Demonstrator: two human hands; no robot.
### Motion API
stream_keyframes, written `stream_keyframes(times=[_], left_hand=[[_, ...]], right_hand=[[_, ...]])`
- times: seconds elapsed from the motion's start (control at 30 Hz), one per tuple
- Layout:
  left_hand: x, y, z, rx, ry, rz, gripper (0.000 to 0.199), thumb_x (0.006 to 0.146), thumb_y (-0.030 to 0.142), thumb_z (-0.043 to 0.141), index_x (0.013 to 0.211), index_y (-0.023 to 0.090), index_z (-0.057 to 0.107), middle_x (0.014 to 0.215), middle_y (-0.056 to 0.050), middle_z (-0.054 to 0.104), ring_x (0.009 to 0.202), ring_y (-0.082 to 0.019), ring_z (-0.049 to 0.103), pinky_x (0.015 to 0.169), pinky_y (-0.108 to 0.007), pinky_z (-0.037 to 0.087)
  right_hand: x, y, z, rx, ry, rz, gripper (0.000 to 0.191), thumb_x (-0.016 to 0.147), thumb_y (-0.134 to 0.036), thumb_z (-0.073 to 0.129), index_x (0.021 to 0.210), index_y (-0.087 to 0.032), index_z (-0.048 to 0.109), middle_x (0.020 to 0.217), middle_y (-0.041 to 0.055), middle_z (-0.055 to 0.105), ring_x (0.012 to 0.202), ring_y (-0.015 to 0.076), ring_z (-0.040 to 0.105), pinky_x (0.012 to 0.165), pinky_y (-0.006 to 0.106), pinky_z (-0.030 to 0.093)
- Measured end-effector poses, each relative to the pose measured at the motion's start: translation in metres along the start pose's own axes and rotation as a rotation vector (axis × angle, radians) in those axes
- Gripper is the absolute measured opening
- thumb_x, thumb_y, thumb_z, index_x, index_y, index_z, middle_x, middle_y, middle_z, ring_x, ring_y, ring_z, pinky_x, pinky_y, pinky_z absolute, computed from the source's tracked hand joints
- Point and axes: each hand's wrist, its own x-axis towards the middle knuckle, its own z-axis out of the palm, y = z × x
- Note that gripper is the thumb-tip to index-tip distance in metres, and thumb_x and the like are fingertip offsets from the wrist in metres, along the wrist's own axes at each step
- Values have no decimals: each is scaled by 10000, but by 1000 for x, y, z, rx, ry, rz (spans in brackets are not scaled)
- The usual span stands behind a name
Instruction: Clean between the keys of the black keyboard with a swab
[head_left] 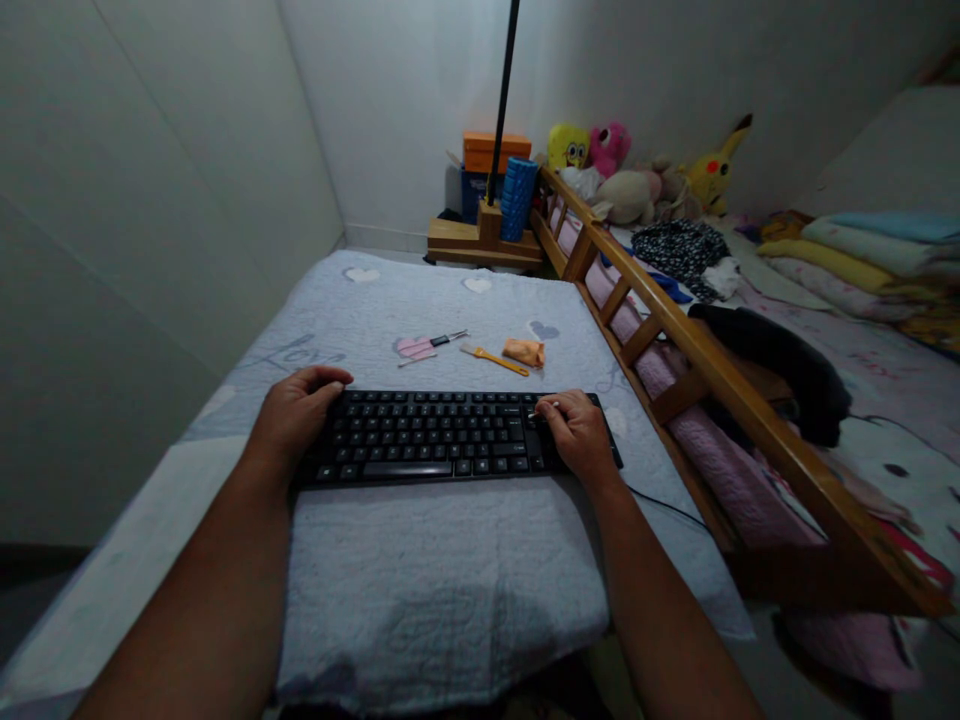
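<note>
A black keyboard (427, 436) lies flat on the pale quilted cover (442, 560). My left hand (300, 412) grips its left end, thumb along the upper left corner. Over the keys near the right end is my right hand (576, 428), fingers pinched on a thin white-tipped stick (538, 413) that touches the keys; most of the stick is hidden. Beyond the keyboard lie a yellow-handled brush (501, 361), a crumpled orange cloth (525, 351), a tool with a black grip (442, 341) and a thin swab-like stick (417, 360).
A wooden bed rail (675, 330) runs along the right side, with folded bedding (862, 260) and plush toys (630, 195) behind it. At the back stand a blue roller (517, 198), an orange box (495, 151) and a black pole (504, 100). The keyboard's cable (664, 503) trails right.
</note>
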Motion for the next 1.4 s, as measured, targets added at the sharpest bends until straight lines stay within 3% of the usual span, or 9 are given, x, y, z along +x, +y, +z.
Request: stream_keyframes(times=[0.73,1.4], left_hand=[[1,-2,0,-37,-23,-19,354,706,371,622,982,175,725,898,-29,689,748,-189,569,726,-298,442],[0,0,1,-30,-6,4,332,704,368,619,958,181,725,917,-29,688,778,-193,575,767,-309,443]], right_hand=[[-1,7,-1,-5,46,16,247,946,-305,533,802,-220,715,847,72,744,889,253,637,834,396,463],[4,13,3,-26,84,-17,252,952,-303,545,856,-215,761,863,82,757,893,261,640,846,406,465]])
